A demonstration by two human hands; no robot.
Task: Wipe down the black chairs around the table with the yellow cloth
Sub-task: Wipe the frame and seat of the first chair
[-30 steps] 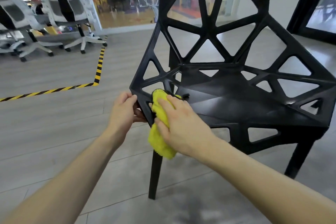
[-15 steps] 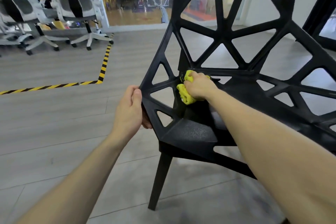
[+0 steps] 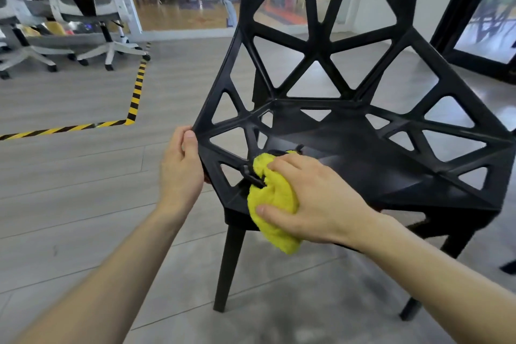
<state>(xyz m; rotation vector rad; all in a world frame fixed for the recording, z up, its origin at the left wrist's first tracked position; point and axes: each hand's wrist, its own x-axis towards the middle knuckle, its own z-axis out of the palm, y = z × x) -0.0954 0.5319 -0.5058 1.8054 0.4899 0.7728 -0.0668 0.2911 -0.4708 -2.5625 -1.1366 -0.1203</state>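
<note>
In the upper left of the frame stand white office chairs (image 3: pixel 83 8) on castors, and below them a yellow-and-black floor tape (image 3: pixel 134 98) runs across the grey floor and turns a corner; neither concerns us. Left of centre our left hand (image 3: pixel 181 173) grips the outer corner of the black chair (image 3: pixel 349 153), thumb lying along the edge of the side frame and fingers curled behind it, the forearm rising from the lower left corner. We judge this bracing grip worth having, since a light chair on a smooth floor is likely to slide or twist under wiping pressure. Just right of it, at the front left corner of the seat, sits the yellow cloth (image 3: pixel 275 204), bunched and draped over the seat edge with a loose end hanging below. Our right hand (image 3: pixel 315 201) lies over it, palm down, fingers spread across the top and the thumb pinching the cloth from the near side, the forearm reaching in from the lower right. To do this step well we would press flat rather than with the fingertips, follow each strut of the lattice in turn, and work the cloth into the triangular openings, where dust is likely to collect. The table is not in view.
</note>
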